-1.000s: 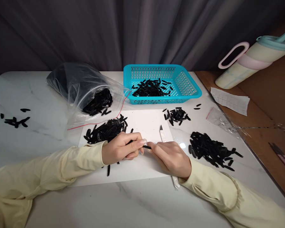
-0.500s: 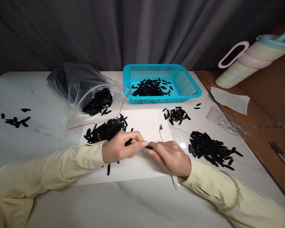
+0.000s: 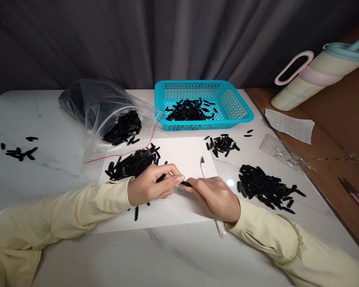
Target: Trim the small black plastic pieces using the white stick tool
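Black strip pinched by your left hand and right hand | from there: basket 12 o'clock | knife 2 o'clock

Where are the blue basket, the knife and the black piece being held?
Blue basket [image 3: 203,126], head view: front wall.
Knife [image 3: 205,171], head view: upper handle.
Held black piece [image 3: 186,183], head view: its uncovered part.

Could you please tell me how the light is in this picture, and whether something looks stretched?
Head view: a glare spot on the table beside the right hand; head view: dim curtain, the cup leaning and stretched, likely lens distortion; head view: the held black piece shows little detail.
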The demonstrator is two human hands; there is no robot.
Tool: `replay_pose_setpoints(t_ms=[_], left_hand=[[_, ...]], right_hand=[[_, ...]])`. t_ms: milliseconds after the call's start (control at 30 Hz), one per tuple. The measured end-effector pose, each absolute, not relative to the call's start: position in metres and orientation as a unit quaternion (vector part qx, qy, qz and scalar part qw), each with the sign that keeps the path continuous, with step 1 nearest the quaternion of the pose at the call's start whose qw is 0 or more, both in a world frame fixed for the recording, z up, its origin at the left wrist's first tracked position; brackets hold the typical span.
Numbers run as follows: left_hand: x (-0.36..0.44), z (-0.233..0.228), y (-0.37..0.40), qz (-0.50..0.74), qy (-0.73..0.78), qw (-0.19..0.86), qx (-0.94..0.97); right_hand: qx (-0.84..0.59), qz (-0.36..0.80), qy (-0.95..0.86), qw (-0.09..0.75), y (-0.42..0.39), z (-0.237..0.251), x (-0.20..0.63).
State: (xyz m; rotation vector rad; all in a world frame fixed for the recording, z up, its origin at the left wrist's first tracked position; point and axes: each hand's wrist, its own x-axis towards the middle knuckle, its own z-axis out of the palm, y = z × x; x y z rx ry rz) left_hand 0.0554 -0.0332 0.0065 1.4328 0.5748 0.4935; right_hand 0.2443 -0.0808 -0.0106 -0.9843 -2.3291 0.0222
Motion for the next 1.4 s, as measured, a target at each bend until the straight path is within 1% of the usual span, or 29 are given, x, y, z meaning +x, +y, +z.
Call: replay_pose_setpoints(t_ms=[267,500,800,1133,1233,1400], left_hand=[[0.0558,0.0066,-0.0332,0.221,0.266,0.677,0.65],[0.0555,0.0071,-0.0334,0.229,0.268,0.665,0.658],[0.0538,0.007,-0.0338,0.231,0.265,0.647,0.676],[0.0537,0.0072,-0.0324,0.226,0.263,0.621,0.703],[0.0538,0.0072,-0.0328,0.228,0.267,0.627,0.696],[0.0563,0.0061,-0.0346,0.245,0.265,0.673,0.645]], right_hand=[[-0.372,0.016,-0.873,0.316,-0.081,-0.0107,0.2438],[-0.379,0.038,-0.869,0.316,-0.0813,-0.0106,0.244],[-0.382,0.072,-0.857,0.337,-0.082,-0.0121,0.2435],[-0.382,0.072,-0.851,0.353,-0.0822,-0.0144,0.2438],[-0.381,0.07,-0.852,0.351,-0.0818,-0.0137,0.2437],[-0.385,0.064,-0.849,0.355,-0.0814,-0.0127,0.2438]])
